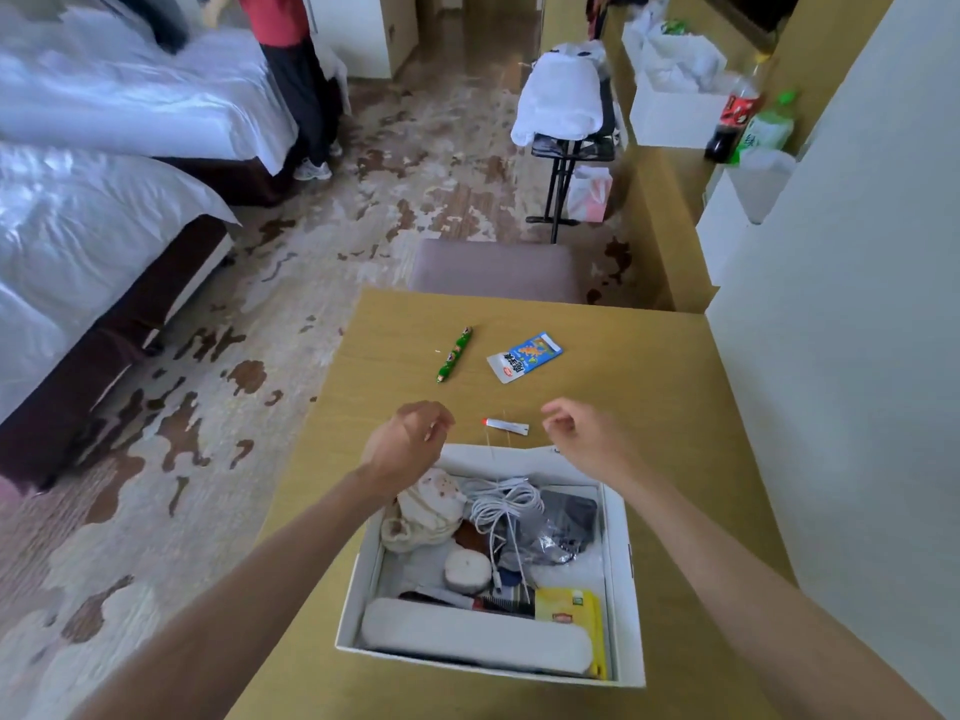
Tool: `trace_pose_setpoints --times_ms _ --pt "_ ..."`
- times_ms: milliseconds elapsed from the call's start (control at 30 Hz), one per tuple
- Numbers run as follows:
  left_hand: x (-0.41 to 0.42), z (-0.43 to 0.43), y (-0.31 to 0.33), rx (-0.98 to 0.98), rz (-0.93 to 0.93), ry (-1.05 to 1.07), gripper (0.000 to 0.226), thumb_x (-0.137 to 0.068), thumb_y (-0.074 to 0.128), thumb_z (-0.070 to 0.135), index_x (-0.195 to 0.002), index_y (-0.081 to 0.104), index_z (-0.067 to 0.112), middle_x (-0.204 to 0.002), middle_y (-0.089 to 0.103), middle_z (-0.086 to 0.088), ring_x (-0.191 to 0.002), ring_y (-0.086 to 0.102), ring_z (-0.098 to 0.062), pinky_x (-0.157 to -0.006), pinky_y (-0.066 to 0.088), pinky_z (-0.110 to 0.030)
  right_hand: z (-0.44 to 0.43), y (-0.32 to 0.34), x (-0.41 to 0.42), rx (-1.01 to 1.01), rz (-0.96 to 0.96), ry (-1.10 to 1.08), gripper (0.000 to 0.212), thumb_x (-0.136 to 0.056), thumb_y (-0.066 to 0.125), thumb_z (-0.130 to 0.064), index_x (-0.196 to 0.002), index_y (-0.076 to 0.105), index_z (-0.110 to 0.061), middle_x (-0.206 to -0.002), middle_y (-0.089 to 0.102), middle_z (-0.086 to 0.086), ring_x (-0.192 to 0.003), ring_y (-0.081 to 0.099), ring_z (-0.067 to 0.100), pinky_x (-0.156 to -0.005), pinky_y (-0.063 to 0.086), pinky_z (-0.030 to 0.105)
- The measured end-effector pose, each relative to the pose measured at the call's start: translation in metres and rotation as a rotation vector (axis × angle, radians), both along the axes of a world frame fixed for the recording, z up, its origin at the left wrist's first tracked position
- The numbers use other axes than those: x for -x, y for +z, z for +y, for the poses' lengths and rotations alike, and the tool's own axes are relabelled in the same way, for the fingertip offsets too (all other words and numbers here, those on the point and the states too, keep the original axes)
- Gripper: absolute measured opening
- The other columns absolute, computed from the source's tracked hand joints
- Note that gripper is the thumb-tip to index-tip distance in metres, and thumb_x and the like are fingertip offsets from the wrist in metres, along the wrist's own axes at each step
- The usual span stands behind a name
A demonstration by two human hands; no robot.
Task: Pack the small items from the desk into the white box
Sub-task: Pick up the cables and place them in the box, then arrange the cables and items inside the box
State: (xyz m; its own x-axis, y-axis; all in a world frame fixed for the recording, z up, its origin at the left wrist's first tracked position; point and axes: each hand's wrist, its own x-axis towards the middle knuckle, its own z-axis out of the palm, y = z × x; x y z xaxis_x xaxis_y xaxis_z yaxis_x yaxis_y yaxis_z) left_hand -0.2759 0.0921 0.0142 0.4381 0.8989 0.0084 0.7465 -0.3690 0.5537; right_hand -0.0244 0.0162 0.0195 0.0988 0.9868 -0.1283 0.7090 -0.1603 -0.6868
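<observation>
left grip [410, 439] and right grip [576, 433] hung loosely curled, empty, above the white box [618, 563]. the red-tipped tube [506, 426] lay on the table [649, 387] between them; a mid-body pinch would likely lift it cleanly.

This looks like a hotel room with twin beds. The near bed [88, 241] and the far bed [130, 101] stand side by side on the left, each with a white duvet over a dark base. A patterned beige and brown carpet [395, 163] covers the floor. A folding luggage rack [566, 148] carries a white bundle [558, 96]. A long wooden counter [654, 226] runs along the right wall, with white bags [675, 70] and drink bottles [735, 122] on it. A wooden desk [623, 366] juts out from that wall, with a padded stool [493, 270] at its far side. A person [291, 70] stands by the far bed.
</observation>
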Motion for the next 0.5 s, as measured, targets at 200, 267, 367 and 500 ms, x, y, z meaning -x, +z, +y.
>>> trace_pose_setpoints --times_ms 200,267,367,500 --pt "-0.037 0.051 -0.025 0.259 0.108 -0.144 0.024 -0.094 0.045 0.020 -0.106 0.065 0.018 -0.106 0.067 -0.005 -0.084 0.061 -0.023 -0.074 0.049 -0.029 0.051 -0.024 -0.003 0.396 -0.145 0.087 0.029 -0.090 0.059 -0.005 -0.118 0.063 -0.010 -0.116 0.066 0.009 -0.100 0.062 0.024 -0.083 0.050 0.035" --pt "-0.048 0.065 -0.034 0.310 0.069 -0.205 0.022 -0.093 0.048 0.018 -0.107 0.065 0.015 -0.108 0.068 -0.007 -0.092 0.063 -0.025 -0.080 0.050 -0.032 0.064 -0.030 -0.008 0.529 -0.189 0.126 0.041 -0.087 0.066 -0.006 -0.127 0.057 -0.009 -0.127 0.061 0.009 -0.112 0.059 0.024 -0.095 0.048 0.037" --pt "-0.064 0.086 -0.047 0.347 0.104 -0.327 0.022 -0.091 0.051 0.014 -0.109 0.063 0.012 -0.111 0.067 -0.007 -0.102 0.060 -0.024 -0.082 0.044 -0.028 0.076 -0.037 -0.012 0.651 -0.252 0.173 0.051 -0.084 0.072 -0.012 -0.132 0.053 -0.013 -0.129 0.060 0.004 -0.109 0.059 0.021 -0.089 0.049 0.031" --pt "-0.085 0.108 -0.070 0.241 0.300 -0.471 0.023 -0.090 0.055 0.019 -0.112 0.059 0.017 -0.117 0.062 -0.003 -0.110 0.056 -0.023 -0.086 0.044 -0.034 0.085 -0.048 -0.008 0.682 -0.510 0.302 0.034 -0.081 0.071 -0.024 -0.114 0.064 -0.024 -0.112 0.065 -0.001 -0.084 0.057 0.017 -0.059 0.038 0.026"
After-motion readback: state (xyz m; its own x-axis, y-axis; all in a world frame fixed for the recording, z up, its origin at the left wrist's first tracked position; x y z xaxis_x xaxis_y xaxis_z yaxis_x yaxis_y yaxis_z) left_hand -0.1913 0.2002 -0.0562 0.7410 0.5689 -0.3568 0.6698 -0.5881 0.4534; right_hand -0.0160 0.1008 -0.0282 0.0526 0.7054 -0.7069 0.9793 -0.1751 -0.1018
